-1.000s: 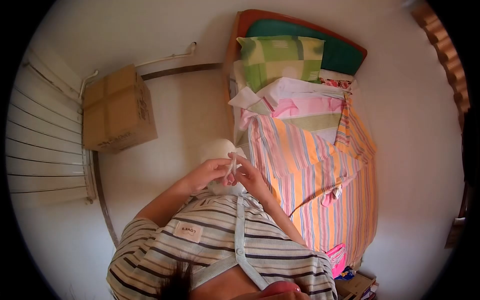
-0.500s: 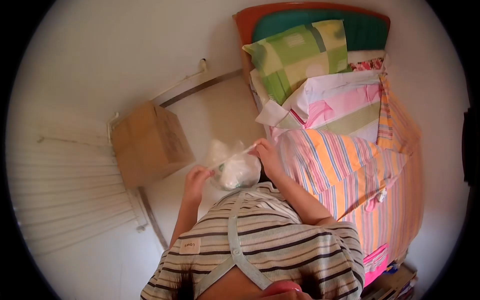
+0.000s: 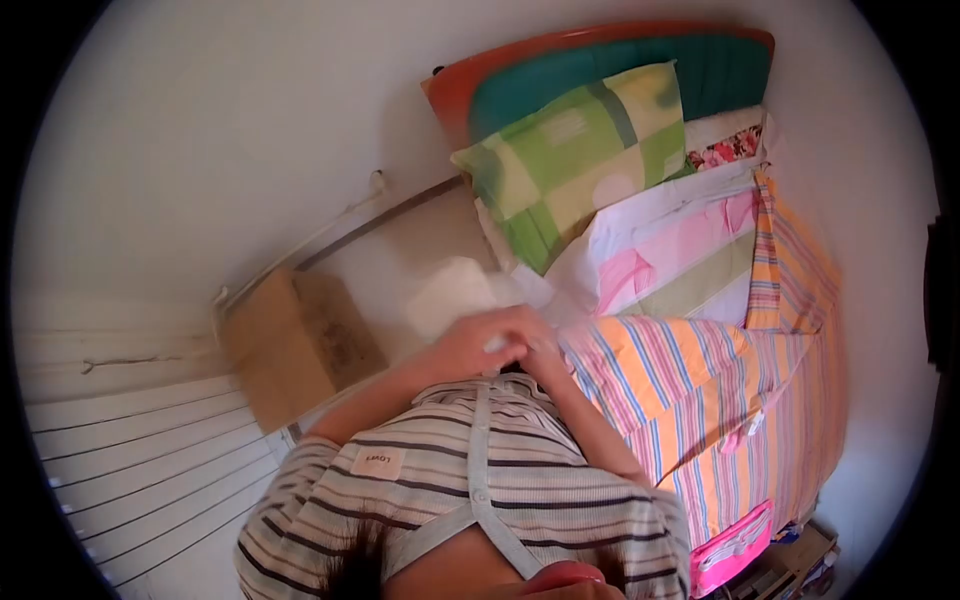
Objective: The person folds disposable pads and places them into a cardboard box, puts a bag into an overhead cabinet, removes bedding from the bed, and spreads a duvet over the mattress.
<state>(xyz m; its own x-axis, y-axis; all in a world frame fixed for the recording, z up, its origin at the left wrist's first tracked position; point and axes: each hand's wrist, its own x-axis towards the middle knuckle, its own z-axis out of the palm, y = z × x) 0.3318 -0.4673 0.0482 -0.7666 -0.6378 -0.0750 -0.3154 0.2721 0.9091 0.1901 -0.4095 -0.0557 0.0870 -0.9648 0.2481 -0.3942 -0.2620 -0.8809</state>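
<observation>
In front of my striped shirt, my left hand (image 3: 472,342) and my right hand (image 3: 535,338) are brought together and overlap. Their fingers are curled, and a small whitish bit of plastic shows between them. Just beyond the hands, a pale plastic bag (image 3: 450,292) spreads out, smeared by motion. Both hands appear closed on its gathered edge, though the fingers partly hide the grip. What the bag holds cannot be made out.
A cardboard box (image 3: 290,345) stands at the left by the wall. To the right is a bed with a striped orange sheet (image 3: 690,390), a green checked pillow (image 3: 580,150) and a pink-and-white cover (image 3: 690,250). A bright pink item (image 3: 735,550) lies at the lower right.
My hands were apart, stretching the bag's edge between them. They have since come together, the left moving right toward the right hand. The view has shifted slightly.
</observation>
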